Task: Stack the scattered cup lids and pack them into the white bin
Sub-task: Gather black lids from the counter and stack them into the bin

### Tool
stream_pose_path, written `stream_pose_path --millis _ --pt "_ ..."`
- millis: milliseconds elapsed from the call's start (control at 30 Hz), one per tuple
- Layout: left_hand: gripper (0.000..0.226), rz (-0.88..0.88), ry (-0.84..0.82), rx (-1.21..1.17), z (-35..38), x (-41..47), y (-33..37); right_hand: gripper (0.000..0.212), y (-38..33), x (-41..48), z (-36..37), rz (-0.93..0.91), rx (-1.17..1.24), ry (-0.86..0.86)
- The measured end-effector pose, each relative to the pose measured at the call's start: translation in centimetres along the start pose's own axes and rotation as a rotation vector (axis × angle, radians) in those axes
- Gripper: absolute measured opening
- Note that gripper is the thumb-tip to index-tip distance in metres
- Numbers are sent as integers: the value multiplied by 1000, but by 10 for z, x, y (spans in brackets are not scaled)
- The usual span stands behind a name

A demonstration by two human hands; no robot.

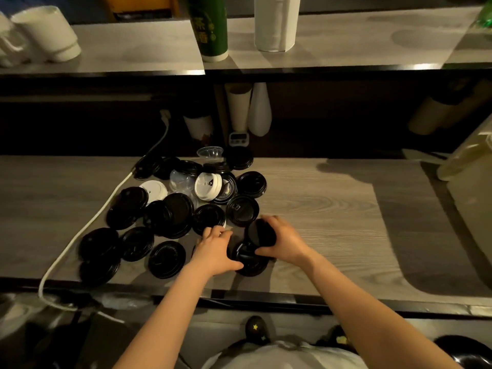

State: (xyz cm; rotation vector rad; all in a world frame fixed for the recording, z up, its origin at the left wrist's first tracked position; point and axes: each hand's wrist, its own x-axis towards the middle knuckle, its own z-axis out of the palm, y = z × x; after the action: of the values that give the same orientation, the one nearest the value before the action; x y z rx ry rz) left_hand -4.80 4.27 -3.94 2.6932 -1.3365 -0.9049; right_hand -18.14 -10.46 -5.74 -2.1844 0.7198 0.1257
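Note:
Several black cup lids (170,214) lie scattered on the grey wood counter (332,209), mixed with two white lids (207,186) and some clear ones (181,181). My right hand (285,242) grips a tilted black lid (262,233) above a short stack of black lids (250,258) near the counter's front edge. My left hand (215,251) holds the left side of that stack, thumb against its rim. The white bin (471,179) stands at the far right, partly out of view.
A white cable (87,227) runs along the left of the lid pile and over the front edge. Paper cups, a white vase (259,110) and a small timer (238,139) sit under the upper shelf. A green cup (210,27) stands on that shelf.

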Motion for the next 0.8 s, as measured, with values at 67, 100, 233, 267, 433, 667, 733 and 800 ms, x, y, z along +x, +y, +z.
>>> stream_pose_path --millis 67,100,233,267,433,667,733,800 --pt "92 33 -4 21 4 3 3 96 4 -4 -16 31 78 129" --pt "94 51 -14 38 7 5 6 97 8 -6 -24 58 107 186" --pt "100 99 -69 101 17 11 19 96 21 -17 -52 178 149 325" --pt "99 103 -64 109 19 13 21 94 23 -21 -55 189 148 339" --pt "93 126 9 113 20 19 29 86 26 -35 -56 166 200 373" --pt "95 169 123 -35 -11 30 66 87 27 -59 -84 141 241 498" --pt "94 208 206 -69 -26 34 86 87 31 -70 -101 125 272 532" --pt "95 236 267 -90 -41 36 110 87 37 -83 -120 111 303 573"
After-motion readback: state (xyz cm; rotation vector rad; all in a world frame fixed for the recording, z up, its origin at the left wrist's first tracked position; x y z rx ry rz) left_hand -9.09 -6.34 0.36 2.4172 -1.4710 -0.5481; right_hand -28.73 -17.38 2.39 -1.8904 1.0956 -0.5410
